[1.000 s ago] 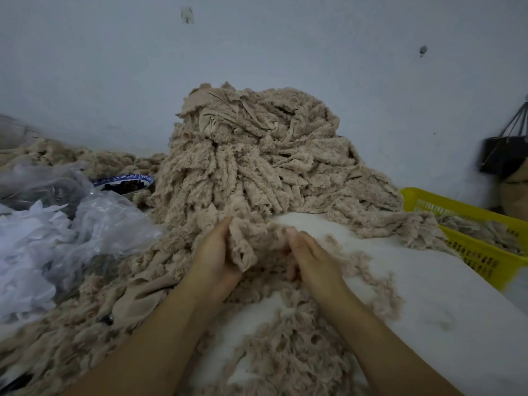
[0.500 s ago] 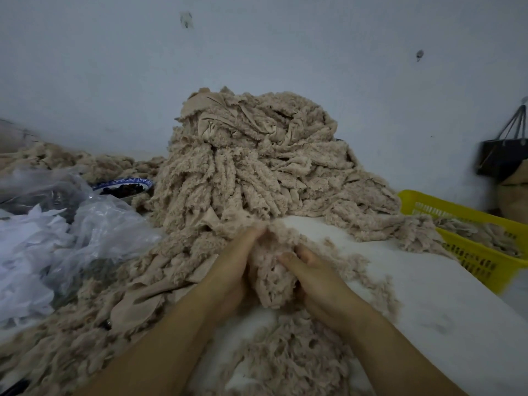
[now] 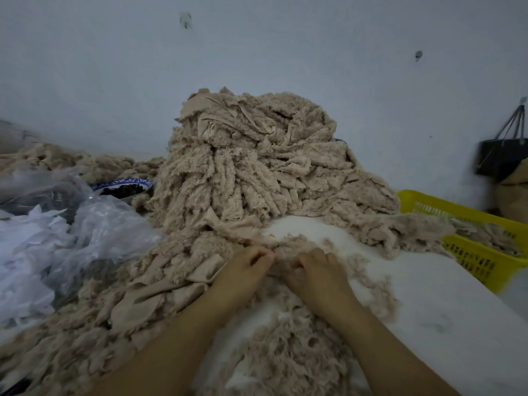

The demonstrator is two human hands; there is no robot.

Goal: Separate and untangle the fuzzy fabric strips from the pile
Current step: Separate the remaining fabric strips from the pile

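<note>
The left hand (image 3: 243, 271) and right hand (image 3: 320, 274), fingers curled, pinch a fuzzy strip (image 3: 285, 248) between them on the white table (image 3: 428, 295). Just beyond them rises the pile (image 3: 251, 167). Far right, a yellow basket (image 3: 471, 257) holds more strips. Far left, a patterned bowl (image 3: 123, 182) holds something dark.

No legible txt, labels, brands or nos. anywhere, incl. wall (image 3: 257, 52), basket (image 3: 463, 213), bag (image 3: 498, 160), bowl (image 3: 123, 183)

Left grip (image 3: 245, 267) and right grip (image 3: 320, 271) bare, forearms (image 3: 177, 338) apparently unsleeved
</note>
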